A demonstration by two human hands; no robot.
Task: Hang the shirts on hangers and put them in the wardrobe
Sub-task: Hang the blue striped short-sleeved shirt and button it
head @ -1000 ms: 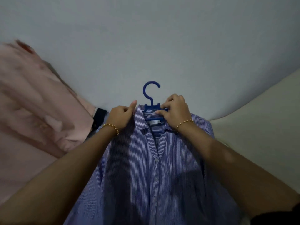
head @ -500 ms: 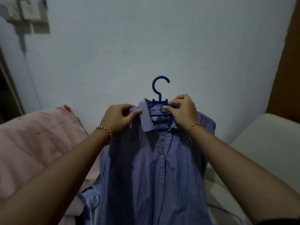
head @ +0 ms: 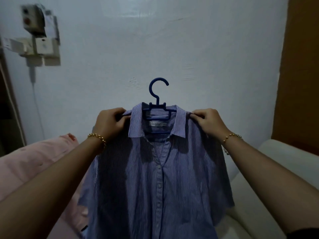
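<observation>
You hold the blue-and-white striped shirt (head: 155, 178) up in the middle of the frame, its front facing you and its buttoned placket running down to the bottom edge. It sits on a blue plastic hanger (head: 158, 94), whose hook stands upright above the collar (head: 136, 123) and opens toward the right, free against the pale wall (head: 207, 49). The hanger's bars show inside the open neck, just above a small white label (head: 156, 124); I cannot read its print. Your left hand (head: 110, 123), left of centre, has its grip closed on the shoulder cloth just beside the collar, with the fingers curled round the fabric. Your right hand (head: 209, 124), right of centre, keeps a narrow grip, pinching the other shoulder seam between thumb and fingertips. Whether either hand also has the hanger's arm under the cloth, I cannot tell. Each wrist wears a gold bead bracelet, one on the left (head: 97, 138) and one on the right (head: 230, 137). The shirt's lower part hangs in shadow between your forearms. At lower left lies pink fabric (head: 34, 161), partly behind the shirt. At lower right is a white cushioned surface (head: 284, 161). In the upper left, blurred electrical boxes (head: 41, 45) are fixed to the wall, with a thin cable (head: 37, 104) dropping from them. A brown panel (head: 300, 66) fills the right edge.
</observation>
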